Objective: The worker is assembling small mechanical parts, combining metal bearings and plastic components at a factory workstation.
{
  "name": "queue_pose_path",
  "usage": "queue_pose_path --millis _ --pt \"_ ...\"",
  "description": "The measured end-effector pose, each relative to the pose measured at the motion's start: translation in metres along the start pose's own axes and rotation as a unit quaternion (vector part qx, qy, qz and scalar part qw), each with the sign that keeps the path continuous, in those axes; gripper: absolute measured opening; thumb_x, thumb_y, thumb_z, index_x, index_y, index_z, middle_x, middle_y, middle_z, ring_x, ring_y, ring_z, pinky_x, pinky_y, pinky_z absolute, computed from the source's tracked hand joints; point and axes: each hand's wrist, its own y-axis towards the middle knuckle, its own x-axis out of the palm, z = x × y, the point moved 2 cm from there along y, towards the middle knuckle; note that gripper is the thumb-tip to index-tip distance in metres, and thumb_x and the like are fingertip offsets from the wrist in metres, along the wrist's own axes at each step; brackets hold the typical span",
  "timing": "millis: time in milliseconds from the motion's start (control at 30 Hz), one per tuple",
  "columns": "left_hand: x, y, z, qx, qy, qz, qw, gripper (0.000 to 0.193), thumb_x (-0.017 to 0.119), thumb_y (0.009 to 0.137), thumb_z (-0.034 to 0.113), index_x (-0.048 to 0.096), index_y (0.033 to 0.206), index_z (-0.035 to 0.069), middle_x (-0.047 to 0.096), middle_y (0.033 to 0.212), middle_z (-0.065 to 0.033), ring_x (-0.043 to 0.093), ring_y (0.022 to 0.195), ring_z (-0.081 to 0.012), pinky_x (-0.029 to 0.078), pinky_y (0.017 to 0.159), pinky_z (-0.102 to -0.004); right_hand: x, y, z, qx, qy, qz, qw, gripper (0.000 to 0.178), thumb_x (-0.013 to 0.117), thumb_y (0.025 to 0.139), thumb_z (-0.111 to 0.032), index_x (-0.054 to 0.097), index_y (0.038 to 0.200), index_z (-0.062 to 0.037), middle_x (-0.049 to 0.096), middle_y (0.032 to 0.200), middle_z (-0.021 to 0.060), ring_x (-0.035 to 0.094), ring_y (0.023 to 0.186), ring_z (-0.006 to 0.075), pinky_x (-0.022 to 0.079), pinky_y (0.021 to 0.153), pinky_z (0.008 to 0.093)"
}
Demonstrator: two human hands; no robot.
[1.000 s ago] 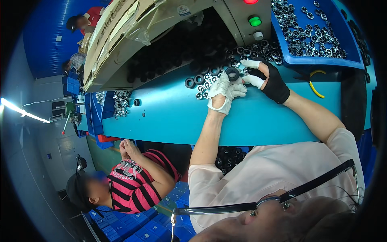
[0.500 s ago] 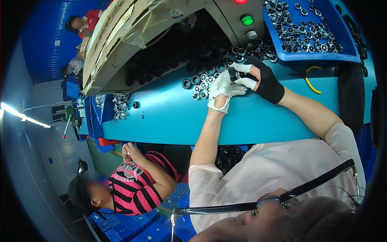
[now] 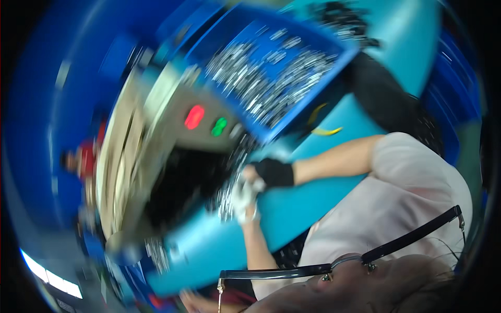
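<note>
The current picture is badly smeared by motion. My left hand [image 3: 243, 199], in a white glove, is over the teal table beside the opening of a beige machine. My right hand [image 3: 273, 173], in a black fingerless glove with pale finger coverings, meets it from the right. Their fingers come together, but blur hides how they are bent and whether a part sits between them. Beside the left hand lies a patch of small shiny chrome parts [image 3: 225, 204], and more dark and shiny pieces [image 3: 241, 151] are heaped just beyond the hands.
Behind the hands stands the beige machine [image 3: 166, 133] with a red light [image 3: 194, 117] and a green light [image 3: 219, 127]. A blue tray [image 3: 308, 101] of chrome parts is beyond my right hand, near yellow-handled pliers [image 3: 327, 131]. Another person's hand [image 3: 195, 301] shows at the lower edge.
My view has swung and tilted, bringing the blue tray toward the middle and blurring everything. My hands remain together over the table; the striped-shirted co-worker has mostly left the picture.
</note>
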Motion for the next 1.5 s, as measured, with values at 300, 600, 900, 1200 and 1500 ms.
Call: queue_pose_path --millis 300,600,900,1200,1500 --pt "0.003 0.007 -0.005 0.226 0.097 -0.043 0.968 0.023 0.059 0.083 0.009 0.053 0.101 -0.004 0.057 0.086 -0.0097 0.054 0.071 -0.0139 0.046 0.063 -0.0249 -0.021 0.002 -0.028 0.079 -0.076 0.021 0.994 0.019 0.056 0.077 -0.016 0.051 0.091 -0.0036 0.057 0.088 0.0169 0.058 0.081 0.0302 0.045 0.066 0.0368" --pt "-0.014 0.038 -0.005 0.360 0.199 -0.255 0.875 0.060 0.062 0.086 0.019 0.032 0.136 0.004 0.047 0.128 -0.0209 0.051 0.114 -0.0227 0.039 0.092 -0.0238 -0.027 0.014 -0.010 0.100 -0.079 -0.024 0.992 0.015 0.054 0.078 -0.014 0.047 0.086 -0.0024 0.057 0.078 0.0154 0.057 0.070 0.0289 0.043 0.065 0.0368" --pt "-0.044 0.041 -0.032 -0.045 -0.111 -0.199 0.973 0.037 0.043 0.089 -0.004 0.041 0.127 -0.005 0.056 0.113 -0.0177 0.060 0.086 -0.0160 0.047 0.071 -0.0182 -0.019 0.018 0.001 0.064 0.021 -0.040 0.997 0.017 0.057 0.075 -0.008 0.047 0.086 0.0004 0.055 0.074 0.0184 0.057 0.072 0.0301 0.042 0.063 0.0377" --pt "0.005 0.019 0.034 0.313 0.190 -0.174 0.914 0.040 0.054 0.090 0.018 0.045 0.127 0.006 0.060 0.105 -0.0188 0.063 0.081 -0.0213 0.051 0.072 -0.0280 -0.014 0.014 0.008 0.036 0.065 -0.010 0.997 0.013 0.057 0.076 -0.007 0.046 0.081 -0.0006 0.053 0.069 0.0114 0.054 0.067 0.0209 0.041 0.060 0.0341" --pt "-0.006 0.032 0.033 0.256 0.154 -0.131 0.945 0.033 0.054 0.090 0.017 0.047 0.119 0.004 0.059 0.098 -0.0171 0.061 0.076 -0.0196 0.049 0.068 -0.0271 0.004 0.012 0.038 0.163 0.168 -0.029 0.972 0.027 0.059 0.074 -0.010 0.050 0.100 -0.0024 0.054 0.069 0.0066 0.056 0.059 0.0144 0.043 0.049 0.0269"
